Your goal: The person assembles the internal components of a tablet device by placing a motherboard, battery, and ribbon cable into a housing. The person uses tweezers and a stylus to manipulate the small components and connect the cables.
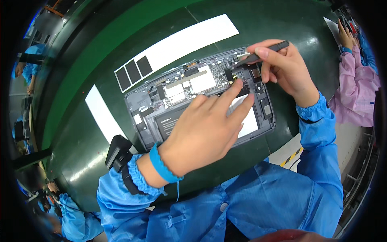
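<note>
An opened laptop base (139,103) lies before me, its circuit board (219,72) and black battery (166,120) exposed. My left hand (201,131) reaches across it from the lower left, index and middle fingers stretched out near the board's right part, holding nothing that I can see. Between the thumb and fingers of my right hand (290,68) is a pair of black tweezers (258,57), slanting down to the left. Their tips are at a small black piece (229,74) on the board, close to my left index fingertip; whether they grip it I cannot tell.
Beyond the laptop, a long white strip (189,38) with black rectangular pads (133,71) lies on the green table (76,137). A second white strip (104,113) is to the left. A black device (119,152) is strapped at my left wrist. A co-worker's pink sleeve (354,90) shows at right.
</note>
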The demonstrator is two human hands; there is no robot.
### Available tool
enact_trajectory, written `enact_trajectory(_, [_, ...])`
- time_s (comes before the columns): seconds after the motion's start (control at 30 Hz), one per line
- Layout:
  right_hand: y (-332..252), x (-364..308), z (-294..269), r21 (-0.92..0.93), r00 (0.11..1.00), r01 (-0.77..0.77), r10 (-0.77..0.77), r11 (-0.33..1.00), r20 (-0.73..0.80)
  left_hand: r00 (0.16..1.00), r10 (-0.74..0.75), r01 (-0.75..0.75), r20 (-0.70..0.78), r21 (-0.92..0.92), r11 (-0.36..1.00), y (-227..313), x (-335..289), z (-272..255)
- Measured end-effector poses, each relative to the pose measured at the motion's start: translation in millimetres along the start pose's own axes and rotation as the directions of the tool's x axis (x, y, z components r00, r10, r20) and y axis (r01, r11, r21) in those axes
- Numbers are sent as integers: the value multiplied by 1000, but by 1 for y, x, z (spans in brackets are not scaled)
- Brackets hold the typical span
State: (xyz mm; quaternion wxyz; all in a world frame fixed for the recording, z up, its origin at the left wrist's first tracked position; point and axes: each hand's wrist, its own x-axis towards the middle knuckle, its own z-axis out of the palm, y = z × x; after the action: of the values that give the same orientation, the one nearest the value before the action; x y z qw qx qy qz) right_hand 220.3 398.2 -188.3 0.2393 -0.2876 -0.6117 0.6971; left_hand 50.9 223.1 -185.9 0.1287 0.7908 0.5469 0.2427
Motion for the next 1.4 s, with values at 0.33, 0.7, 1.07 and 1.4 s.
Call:
enact_trajectory(0.33, [13,8,4,-26,994,-47,44,999,-100,999,-17,16,46,34,999,-7,-5,6])
enact_trajectory(0.7, [14,5,5,-44,996,-51,47,998,-78,997,-36,35,73,10,999,-6,-7,7])
enact_trajectory(1.07, [12,7,18,-31,987,56,-60,998,-150,995,-95,95,-1,139,986,-11,-4,6])
enact_trajectory(1.4, [18,10,2,-129,891,198,-233,972,-390,995,-48,66,-92,206,976,-4,-9,-2])
